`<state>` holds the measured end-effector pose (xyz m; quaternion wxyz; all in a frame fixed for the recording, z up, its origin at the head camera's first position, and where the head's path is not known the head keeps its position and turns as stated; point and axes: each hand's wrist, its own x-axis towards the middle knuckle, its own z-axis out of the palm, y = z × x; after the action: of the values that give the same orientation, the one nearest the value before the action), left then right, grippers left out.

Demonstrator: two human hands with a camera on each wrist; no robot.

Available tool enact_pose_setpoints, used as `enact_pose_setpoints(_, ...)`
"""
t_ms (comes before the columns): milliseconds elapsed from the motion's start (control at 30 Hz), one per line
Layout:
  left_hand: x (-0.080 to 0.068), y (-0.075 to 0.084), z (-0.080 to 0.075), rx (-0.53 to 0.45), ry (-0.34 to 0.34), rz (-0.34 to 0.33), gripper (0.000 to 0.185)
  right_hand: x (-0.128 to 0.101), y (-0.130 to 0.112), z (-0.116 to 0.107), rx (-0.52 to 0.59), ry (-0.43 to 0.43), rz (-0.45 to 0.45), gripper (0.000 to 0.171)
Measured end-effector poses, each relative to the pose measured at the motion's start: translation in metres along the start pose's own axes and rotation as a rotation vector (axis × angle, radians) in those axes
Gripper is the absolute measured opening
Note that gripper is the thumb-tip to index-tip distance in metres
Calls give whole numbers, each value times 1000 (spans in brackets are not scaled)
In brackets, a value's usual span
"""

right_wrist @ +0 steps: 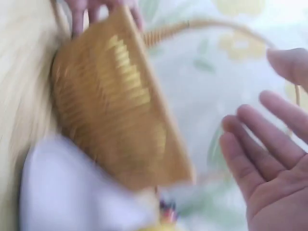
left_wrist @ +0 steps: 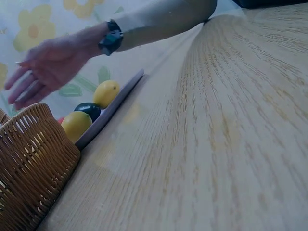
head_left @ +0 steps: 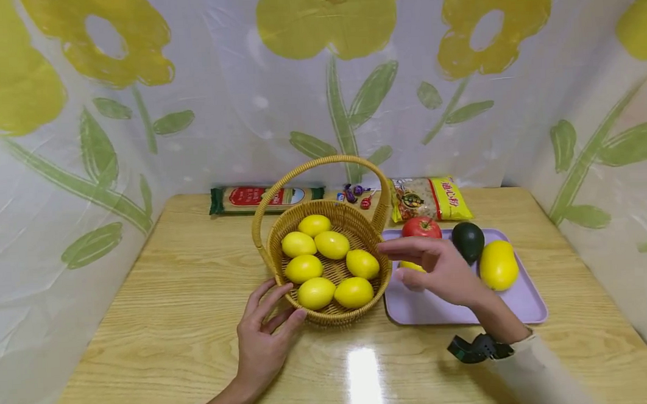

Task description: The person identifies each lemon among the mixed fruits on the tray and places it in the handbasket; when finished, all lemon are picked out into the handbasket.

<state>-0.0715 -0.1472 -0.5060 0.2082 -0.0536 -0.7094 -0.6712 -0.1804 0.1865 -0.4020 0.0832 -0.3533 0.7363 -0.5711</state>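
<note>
Landmark: wicker basket (head_left: 327, 269) in the middle of the desk (head_left: 160, 332), holding six lemons (head_left: 332, 245).
Left hand (head_left: 265, 339): rests on the desk against the basket's near-left wall; its fingers (head_left: 268, 296) lie straight, touching the weave, gripping nothing.
Right hand (head_left: 442, 269): hovers just right of the basket, above the lilac tray (head_left: 521, 301); fingers spread and relaxed, palm empty.
Under the right hand: one lemon (head_left: 411, 266), partly hidden, on the tray close to the basket.
Further right of the basket, on the tray: tomato (head_left: 420, 227), avocado (head_left: 468, 241), yellow fruit (head_left: 498, 265).
Behind the basket: noodle packet (head_left: 235, 199), sweets (head_left: 354, 194), yellow bag (head_left: 430, 199).
</note>
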Motion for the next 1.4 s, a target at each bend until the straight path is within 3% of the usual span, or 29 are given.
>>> enact_pose_setpoints(200, 0, 1, -1, 8, 0, -6, 48, -35, 27, -35, 6, 184, 98, 42)
enact_pose_setpoints(367, 1, 1, -2, 4, 4, 0, 48, -51, 46, -48, -47, 257, 154, 41)
enact_pose_setpoints(633, 3, -1, -1, -15, -5, 18, 48, -53, 64, -54, -154, 273, 205, 40)
enact_pose_setpoints(1100, 4, -1, -2, -5, 5, 18, 47, -38, 72, -26, -275, 224, 314, 48)
enact_pose_setpoints(1233, 3, -1, -1, -4, 5, 14, 47, -40, 66, -30, -244, 264, 307, 43)
enact_pose_setpoints(1400, 0, -2, 0, -1, 4, -2, 47, -41, 45, -37, -115, 304, 216, 42)
